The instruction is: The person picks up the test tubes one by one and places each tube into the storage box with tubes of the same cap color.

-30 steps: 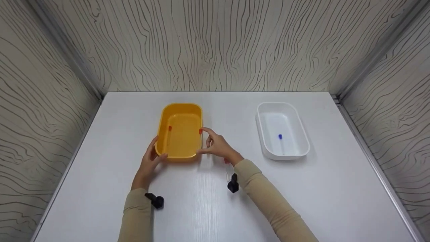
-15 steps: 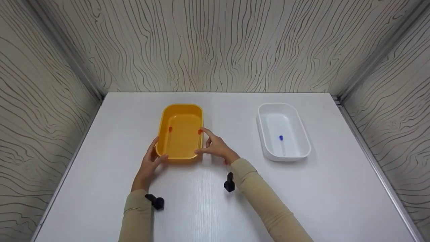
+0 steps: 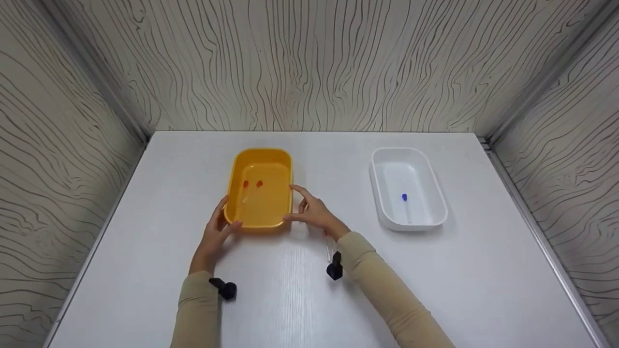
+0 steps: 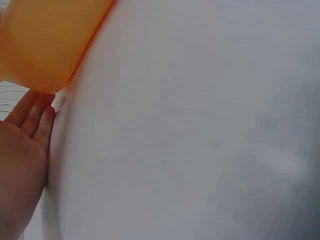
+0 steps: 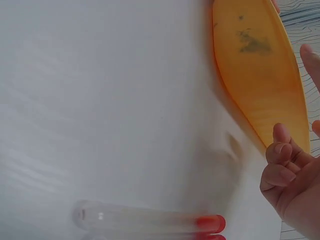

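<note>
My left hand point(image 3: 213, 239) holds the near left corner of a yellow tray point(image 3: 259, 225), its thumb at the near rim and fingers along the outer left wall; in the left wrist view those fingers point(image 4: 35, 112) look straight. My right hand point(image 3: 314, 212) is at the tray's right side, index fingertip by the right rim and thumb at the near right corner, the other fingers curled in. Nothing shows between thumb and index. Inside the tray lie two clear test tubes with red caps point(image 3: 259, 183). Beneath my right wrist, on the table, lie two more red-capped test tubes point(image 5: 150, 217).
To the right stands a white tray point(image 3: 437, 212) with a blue-capped test tube point(image 3: 405, 198) in it. Black camera mounts point(image 3: 226, 290) are fixed at both wrists. Patterned walls point(image 3: 309, 67) enclose the white table point(image 3: 271, 299) at the back and sides.
The red-capped test tube that was by my right index finger at the right wall now lies inside the yellow tray, near the other one. My left hand has kept its place.
</note>
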{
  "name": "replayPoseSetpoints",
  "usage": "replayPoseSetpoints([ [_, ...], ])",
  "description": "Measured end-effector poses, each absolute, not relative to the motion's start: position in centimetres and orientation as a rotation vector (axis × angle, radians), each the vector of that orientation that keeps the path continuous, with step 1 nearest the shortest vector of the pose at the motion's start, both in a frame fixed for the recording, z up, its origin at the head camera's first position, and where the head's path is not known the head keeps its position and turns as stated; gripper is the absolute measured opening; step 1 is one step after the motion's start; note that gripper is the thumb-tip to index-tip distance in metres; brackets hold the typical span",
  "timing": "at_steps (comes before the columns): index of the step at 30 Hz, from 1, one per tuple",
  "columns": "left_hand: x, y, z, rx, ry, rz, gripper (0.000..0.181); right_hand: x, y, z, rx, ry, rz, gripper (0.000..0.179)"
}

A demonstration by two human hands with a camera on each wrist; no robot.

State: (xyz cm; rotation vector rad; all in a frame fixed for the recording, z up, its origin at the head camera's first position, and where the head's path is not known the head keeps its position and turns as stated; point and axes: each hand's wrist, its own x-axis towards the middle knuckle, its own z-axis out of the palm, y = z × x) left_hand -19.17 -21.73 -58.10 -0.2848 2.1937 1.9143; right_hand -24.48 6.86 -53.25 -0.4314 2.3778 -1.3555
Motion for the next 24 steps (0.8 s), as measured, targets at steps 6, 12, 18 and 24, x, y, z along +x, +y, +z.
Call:
replayPoseSetpoints([
  [6, -19.1, -21.8, -57.9, -0.291, 2.186, 1.913, 0.078, -23.7, 7.8, -53.3, -0.443, 2.385, -1.396, 0.087],
  [12, -19.0, -21.9, -57.9, -0.231, 2.216, 1.941, 0.078, -23.2, 8.7, -53.4, -0.511, 2.396, -1.407, 0.083],
  [18, -18.9, -21.8, -58.0, -0.238, 2.215, 1.948, 0.079, -22.7, 10.0, -53.6, -0.596, 2.432, -1.371, 0.077],
  [24, -19.0, -21.8, -58.0, -0.222, 2.205, 1.95, 0.078, -22.0, 11.8, -53.7, -0.677, 2.487, -1.256, 0.072],
])
